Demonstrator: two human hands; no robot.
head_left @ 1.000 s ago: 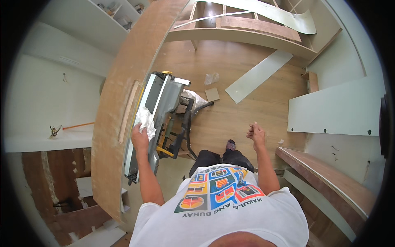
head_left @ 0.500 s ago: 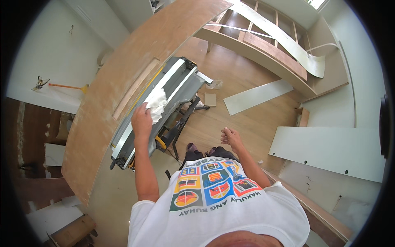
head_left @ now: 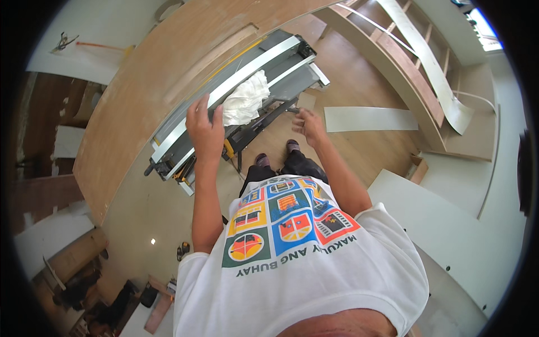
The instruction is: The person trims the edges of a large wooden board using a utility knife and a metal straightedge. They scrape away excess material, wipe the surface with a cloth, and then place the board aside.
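Observation:
A table saw with a grey top and silver rails stands before me, tilted across the view. On its front rails lies a crumpled white cloth. Beside the cloth's near-left end is my left hand, open, fingers apart, over the silver fence. Whether its thumb touches the cloth I cannot tell. Off the saw's right front, my right hand hangs in the air with loosely bent, parted fingers and nothing visible in it. Its fingertips appear close to a dark part of the saw's stand.
A large plywood sheet spans behind and left of the saw. On the floor lies a pale strip panel. A cabinet frame sits at the far right, a white panel at right. Tools and offcuts lie lower left.
My left hand has let go of the cloth, which now lies on the saw. My right hand's fingers have loosened. The whole view has turned and shifted.

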